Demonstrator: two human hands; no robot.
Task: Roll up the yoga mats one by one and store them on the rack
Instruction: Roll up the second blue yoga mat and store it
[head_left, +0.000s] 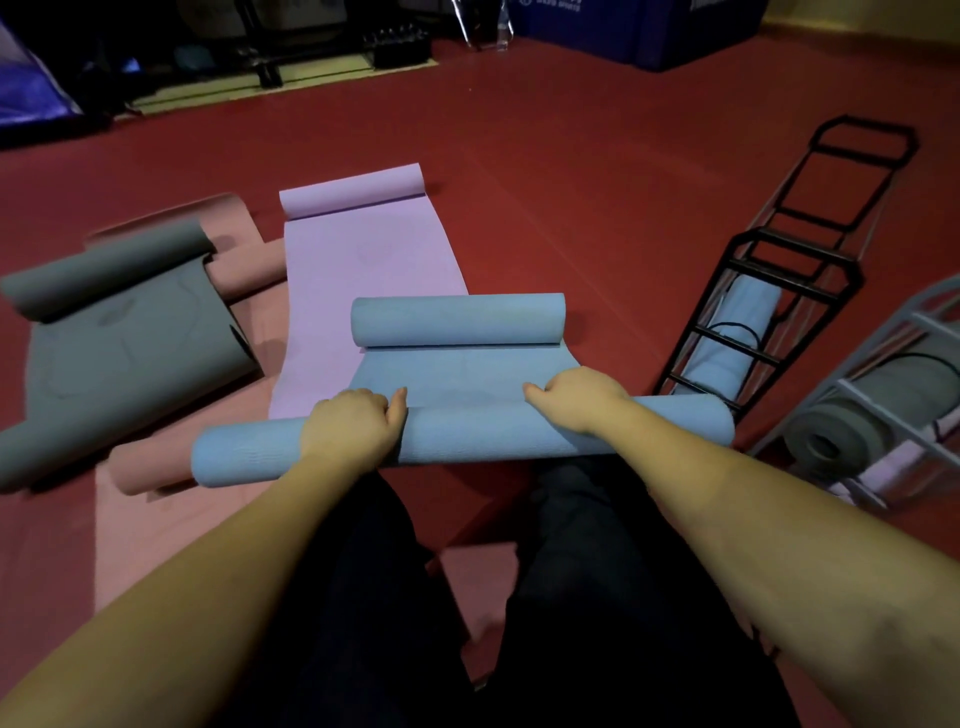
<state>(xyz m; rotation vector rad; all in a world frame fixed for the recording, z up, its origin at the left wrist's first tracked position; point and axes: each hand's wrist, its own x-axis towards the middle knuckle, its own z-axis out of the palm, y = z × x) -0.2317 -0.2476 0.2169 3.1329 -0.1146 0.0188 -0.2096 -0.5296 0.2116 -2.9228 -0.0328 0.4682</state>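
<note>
Your left hand and right hand sit on top of the near roll of the soft blue foam yoga mat, fingers curled over its far side and thumbs pointing inward, set well apart so the roll turns evenly. Just beyond your fingertips a short flat stretch runs to the mat's curled far end, lying over the lilac mat; the black wire rack waits right of your right hand
</note>
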